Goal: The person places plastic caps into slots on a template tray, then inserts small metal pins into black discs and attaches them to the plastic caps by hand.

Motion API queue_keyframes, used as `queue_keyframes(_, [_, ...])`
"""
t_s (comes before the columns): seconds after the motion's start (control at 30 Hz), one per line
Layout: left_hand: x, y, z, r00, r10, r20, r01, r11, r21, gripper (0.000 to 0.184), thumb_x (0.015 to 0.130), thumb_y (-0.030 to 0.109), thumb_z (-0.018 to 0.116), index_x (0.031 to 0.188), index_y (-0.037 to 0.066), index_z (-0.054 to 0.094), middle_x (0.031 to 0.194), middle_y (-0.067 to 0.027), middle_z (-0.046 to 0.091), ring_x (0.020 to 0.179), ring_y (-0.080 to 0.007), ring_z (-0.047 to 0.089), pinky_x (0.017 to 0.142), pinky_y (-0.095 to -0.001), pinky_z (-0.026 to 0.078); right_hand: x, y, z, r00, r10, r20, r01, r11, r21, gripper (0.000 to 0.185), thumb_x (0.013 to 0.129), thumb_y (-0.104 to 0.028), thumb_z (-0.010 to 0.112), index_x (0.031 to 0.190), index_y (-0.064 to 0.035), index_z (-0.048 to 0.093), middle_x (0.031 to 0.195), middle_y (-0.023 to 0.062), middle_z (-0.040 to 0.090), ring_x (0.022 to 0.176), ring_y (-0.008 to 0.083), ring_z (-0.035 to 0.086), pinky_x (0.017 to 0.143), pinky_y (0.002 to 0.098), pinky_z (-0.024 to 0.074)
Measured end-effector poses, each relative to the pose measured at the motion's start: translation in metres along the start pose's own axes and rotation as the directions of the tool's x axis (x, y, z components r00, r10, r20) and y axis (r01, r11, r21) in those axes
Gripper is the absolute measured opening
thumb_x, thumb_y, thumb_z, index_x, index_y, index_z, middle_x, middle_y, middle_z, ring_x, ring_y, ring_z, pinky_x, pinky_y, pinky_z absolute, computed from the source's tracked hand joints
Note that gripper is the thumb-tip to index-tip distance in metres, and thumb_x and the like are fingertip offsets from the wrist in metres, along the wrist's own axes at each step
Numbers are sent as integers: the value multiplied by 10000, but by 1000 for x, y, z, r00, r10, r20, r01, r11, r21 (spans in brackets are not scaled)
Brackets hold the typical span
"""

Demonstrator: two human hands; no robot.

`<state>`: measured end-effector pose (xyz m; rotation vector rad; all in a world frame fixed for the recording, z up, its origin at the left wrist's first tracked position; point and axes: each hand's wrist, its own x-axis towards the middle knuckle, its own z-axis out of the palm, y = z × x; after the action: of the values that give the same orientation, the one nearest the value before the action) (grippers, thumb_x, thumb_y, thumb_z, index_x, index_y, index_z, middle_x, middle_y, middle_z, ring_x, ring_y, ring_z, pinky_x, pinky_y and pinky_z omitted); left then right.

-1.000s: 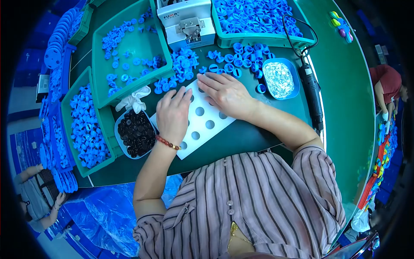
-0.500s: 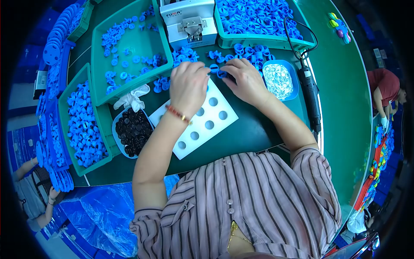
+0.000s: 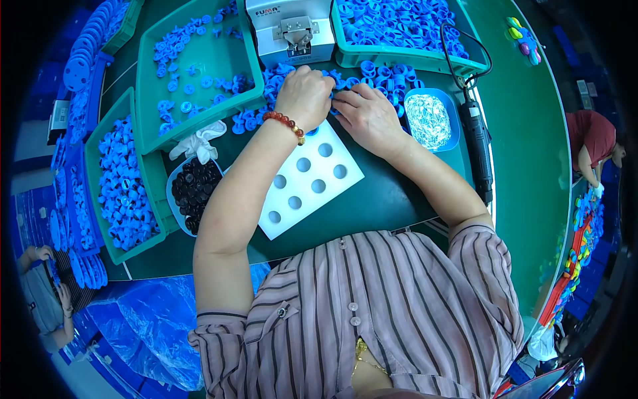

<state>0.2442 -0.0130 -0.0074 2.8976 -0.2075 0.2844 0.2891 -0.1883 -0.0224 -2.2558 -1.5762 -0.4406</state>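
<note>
left hand (image 3: 304, 96) farther forward, past white board (image 3: 299, 183) edge

Camera: single head view, worn on the person's head. Aim: forward and steeply down, over the striped shirt (image 3: 362, 312) at the lower border. Field: very wide, bowing the outer edge of the green table (image 3: 531, 159), with dark curved corners. Range: close; left hand (image 3: 304, 96) and right hand (image 3: 372, 118) lie above centre, within arm's length, forearms running up from below. Centre: white board with round holes (image 3: 309, 206), seen from above. Top border: silver machine (image 3: 292, 33), cut off. Side margins: one person (image 3: 50, 292) at left, another person (image 3: 593, 139) at right, both small and farther off.
</note>
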Motion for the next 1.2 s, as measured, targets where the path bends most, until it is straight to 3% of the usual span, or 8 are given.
queue_keyframes(0.23, [-74,-10,-53,963,-147,-226,66,942,-330,181,756,131,710,918,53,693,888,-112,659,878,-310,603,783,-414,498,-3,-16,-36,1000,-5,2,4,956,293,319,708,-84,743,1026,-82,712,994,63,663,904,256,610,803,372,497])
queue_keyframes(0.43, [-151,10,-38,955,-213,-208,178,968,-178,236,776,90,734,1004,41,698,999,-109,656,924,-307,605,804,-405,492,-29,-51,-32,980,-162,114,136,968,210,432,789,-210,710,1176,-27,645,1233,109,624,1141,262,573,955,397,457])
queue_keyframes(0.6, [-168,16,-31,946,-243,-215,267,960,88,313,825,107,701,1132,46,678,1178,-69,640,1092,-300,564,901,-433,463,-41,-64,-42,950,-66,304,0,977,212,689,858,-408,659,1374,10,475,1472,165,440,1371,331,397,1094,465,338])
queue_keyframes(0.73, [-176,29,-35,937,-301,-174,320,943,93,384,854,121,675,1230,60,631,1314,-65,592,1207,-310,520,985,-445,423,-36,-55,-46,949,-98,300,17,965,261,675,866,-398,656,1374,7,471,1450,168,459,1364,345,398,1094,473,333])
queue_keyframes(0.8, [-185,28,-37,944,-320,-83,328,939,101,449,875,137,654,1312,75,575,1412,-69,526,1296,-313,460,1048,-446,378,-35,-45,-44,958,23,286,-130,923,362,635,873,-333,651,1373,14,470,1420,176,484,1345,361,415,1091,467,340])
queue_keyframes(0.97, [-169,14,-31,901,-272,-337,261,962,-79,257,749,58,765,1000,65,711,1149,-81,668,980,-285,616,877,-415,483,-24,-38,-36,981,139,136,-179,920,348,361,833,-180,707,1152,-27,638,1188,141,637,1200,331,545,989,445,441])
queue_keyframes(1.07, [-163,14,-31,865,-422,-271,341,891,-301,269,751,13,739,1013,65,706,1140,-127,663,932,-300,621,838,-401,500,-24,-32,-38,988,108,107,-139,927,349,287,836,-213,703,1054,-27,675,1110,133,658,1127,323,577,966,437,439])
queue_keyframes(1.2, [-167,10,-21,882,-424,-206,356,886,-297,270,771,-21,691,1036,27,688,1172,-153,651,1009,-313,635,853,-370,519,-23,-15,-35,989,147,1,-143,960,240,280,802,-177,718,1039,-33,677,1095,117,665,1077,305,593,941,431,447])
